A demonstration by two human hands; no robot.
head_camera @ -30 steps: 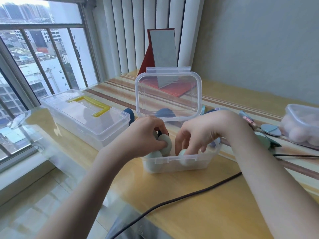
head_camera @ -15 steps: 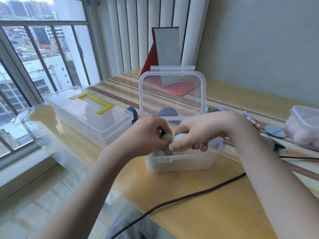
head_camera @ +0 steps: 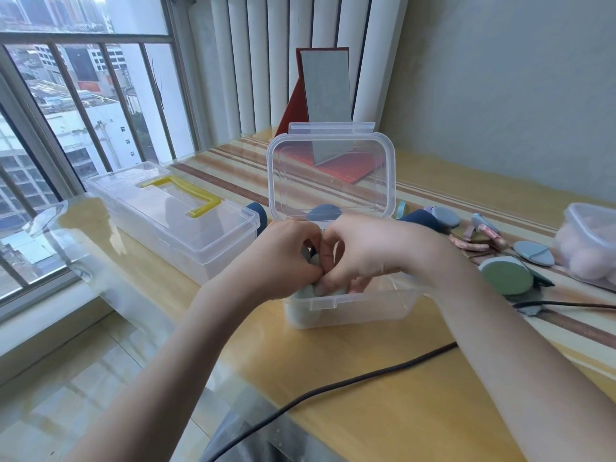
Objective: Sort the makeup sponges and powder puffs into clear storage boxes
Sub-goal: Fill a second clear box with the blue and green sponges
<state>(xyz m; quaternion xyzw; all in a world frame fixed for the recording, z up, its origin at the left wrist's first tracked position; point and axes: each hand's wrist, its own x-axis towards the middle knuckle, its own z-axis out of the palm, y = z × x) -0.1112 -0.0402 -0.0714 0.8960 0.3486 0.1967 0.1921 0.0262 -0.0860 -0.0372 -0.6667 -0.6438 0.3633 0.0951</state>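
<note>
A small clear storage box (head_camera: 366, 310) stands in front of me with its lid (head_camera: 331, 171) raised upright. Both hands reach into its left half. My left hand (head_camera: 283, 255) curls its fingers round pale green puffs (head_camera: 308, 292) standing on edge inside. My right hand (head_camera: 363, 251) pinches a pale green puff down beside them, fingertips touching the left hand's. More puffs lie on the table to the right: a green round one (head_camera: 505, 275), a grey-blue one (head_camera: 533, 253) and dark blue ones (head_camera: 421, 218).
A long clear box with a yellow handle (head_camera: 173, 211) sits shut at the left. A clear tub of pink sponges (head_camera: 590, 245) stands at the far right. A black cable (head_camera: 333, 388) crosses the near table. A red standing mirror (head_camera: 325, 85) is behind.
My right hand lifted a pale green puff out of the box's right side, carried it left and pushed it down next to the puffs under my left hand.
</note>
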